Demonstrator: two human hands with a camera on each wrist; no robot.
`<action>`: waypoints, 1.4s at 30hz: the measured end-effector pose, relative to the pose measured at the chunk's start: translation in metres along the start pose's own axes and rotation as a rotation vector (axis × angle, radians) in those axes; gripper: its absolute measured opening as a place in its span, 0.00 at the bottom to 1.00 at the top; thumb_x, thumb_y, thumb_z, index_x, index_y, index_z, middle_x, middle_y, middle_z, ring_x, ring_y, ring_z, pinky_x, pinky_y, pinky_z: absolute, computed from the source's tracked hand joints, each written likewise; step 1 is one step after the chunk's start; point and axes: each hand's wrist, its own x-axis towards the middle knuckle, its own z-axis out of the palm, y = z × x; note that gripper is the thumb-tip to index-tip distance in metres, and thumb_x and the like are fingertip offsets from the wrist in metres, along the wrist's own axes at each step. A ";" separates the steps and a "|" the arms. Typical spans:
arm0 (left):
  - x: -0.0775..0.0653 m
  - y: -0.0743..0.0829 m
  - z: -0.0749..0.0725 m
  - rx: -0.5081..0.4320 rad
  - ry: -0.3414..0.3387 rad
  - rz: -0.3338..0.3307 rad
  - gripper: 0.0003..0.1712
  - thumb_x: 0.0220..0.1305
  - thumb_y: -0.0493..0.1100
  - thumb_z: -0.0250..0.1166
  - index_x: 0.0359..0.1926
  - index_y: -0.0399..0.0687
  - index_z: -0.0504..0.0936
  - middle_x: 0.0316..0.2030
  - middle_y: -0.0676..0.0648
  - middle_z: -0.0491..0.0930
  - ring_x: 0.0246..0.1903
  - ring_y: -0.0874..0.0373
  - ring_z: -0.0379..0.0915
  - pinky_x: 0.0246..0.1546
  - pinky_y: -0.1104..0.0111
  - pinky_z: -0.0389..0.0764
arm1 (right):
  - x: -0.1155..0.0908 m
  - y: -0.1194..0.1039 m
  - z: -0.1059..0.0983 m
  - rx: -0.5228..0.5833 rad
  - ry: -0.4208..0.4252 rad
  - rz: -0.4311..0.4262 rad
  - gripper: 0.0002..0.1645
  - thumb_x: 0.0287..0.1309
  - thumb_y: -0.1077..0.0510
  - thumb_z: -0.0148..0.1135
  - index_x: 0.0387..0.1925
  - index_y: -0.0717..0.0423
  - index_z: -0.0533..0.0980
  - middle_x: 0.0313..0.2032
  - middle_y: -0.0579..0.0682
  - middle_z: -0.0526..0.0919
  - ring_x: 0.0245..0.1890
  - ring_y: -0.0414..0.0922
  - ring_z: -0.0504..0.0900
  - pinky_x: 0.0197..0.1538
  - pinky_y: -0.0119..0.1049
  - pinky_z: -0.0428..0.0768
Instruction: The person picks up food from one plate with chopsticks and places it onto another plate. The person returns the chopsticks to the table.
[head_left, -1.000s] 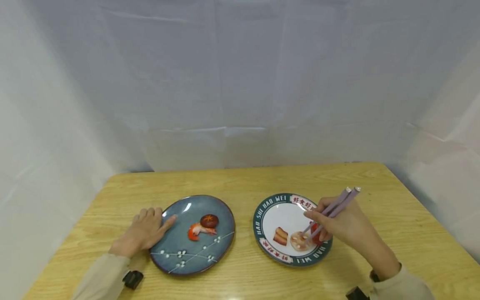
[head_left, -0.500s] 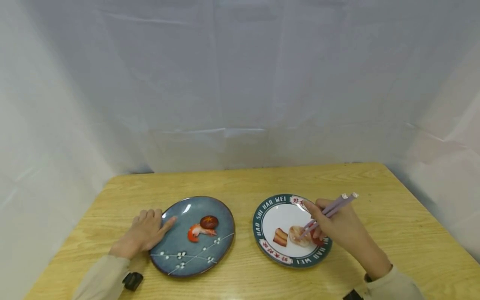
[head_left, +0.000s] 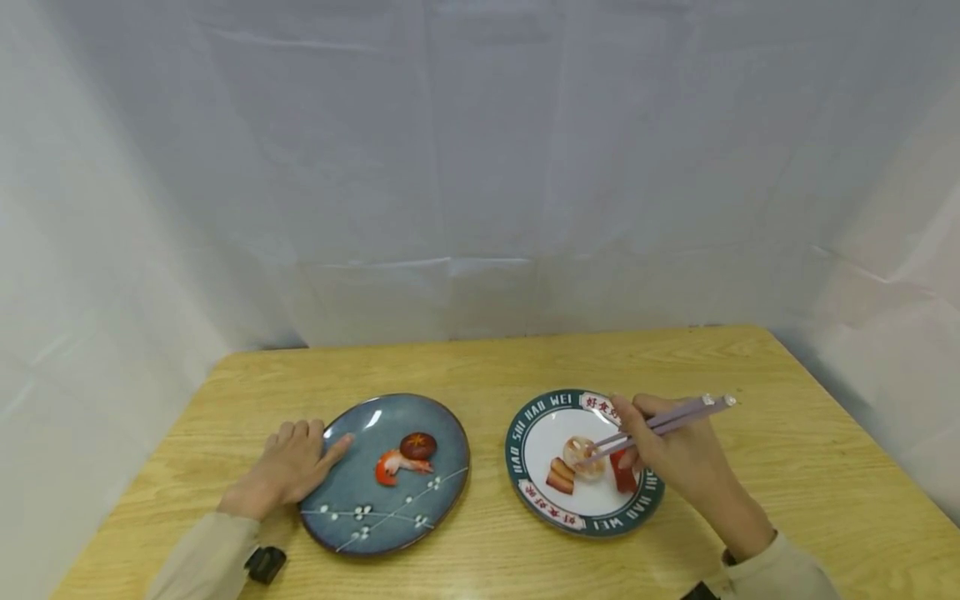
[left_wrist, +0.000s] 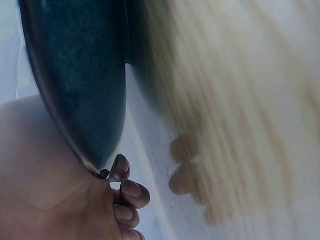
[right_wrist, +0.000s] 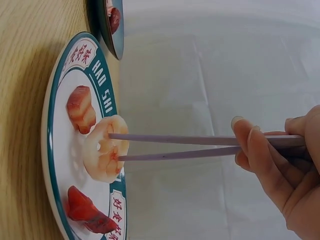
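My right hand [head_left: 675, 446] holds a pair of purple chopsticks [right_wrist: 185, 140]. Their tips, slightly apart, touch a pale lotus root slice [right_wrist: 102, 152] on the white plate with a green rim [head_left: 522, 417]. In the right wrist view, the slice stands tilted. Beside it lie a striped pork belly piece [head_left: 560, 476] and a glossy red piece [head_left: 622, 472], partly behind my fingers. My left hand [head_left: 288, 462] holds the left edge of a blue plate [head_left: 352, 492], thumb over the rim and fingertips at its outer side. A shrimp [head_left: 401, 467] and a shiitake mushroom [head_left: 417, 445] lie on this plate.
Both plates stand on a wooden table [head_left: 487, 533], a strip of tabletop between them. White sheeting [head_left: 480, 167] hangs behind the table and along both sides. The table's far edge is well beyond the plates.
The chopsticks have swung flatter, and the lotus root slice has shifted left and away from me, close to the pork belly piece. More of the red piece shows. My left hand stays put.
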 end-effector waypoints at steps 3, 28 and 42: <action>0.000 -0.001 0.001 0.000 -0.001 0.000 0.36 0.73 0.64 0.43 0.43 0.29 0.70 0.39 0.32 0.72 0.43 0.35 0.66 0.45 0.42 0.64 | 0.001 0.000 0.002 0.037 0.016 -0.010 0.19 0.66 0.66 0.55 0.18 0.61 0.74 0.13 0.45 0.79 0.08 0.39 0.76 0.12 0.30 0.72; -0.001 0.000 0.000 -0.016 0.013 0.018 0.36 0.73 0.63 0.44 0.43 0.29 0.70 0.38 0.32 0.72 0.43 0.34 0.66 0.45 0.41 0.64 | 0.007 0.001 0.024 0.158 0.095 -0.171 0.16 0.60 0.76 0.55 0.18 0.63 0.76 0.12 0.49 0.78 0.08 0.40 0.76 0.10 0.28 0.69; -0.001 0.000 0.000 -0.016 0.014 0.020 0.36 0.73 0.63 0.44 0.43 0.29 0.70 0.38 0.32 0.71 0.41 0.35 0.67 0.44 0.41 0.65 | 0.008 -0.004 0.036 0.167 0.134 -0.203 0.18 0.61 0.77 0.53 0.16 0.65 0.75 0.12 0.50 0.79 0.09 0.35 0.76 0.11 0.28 0.71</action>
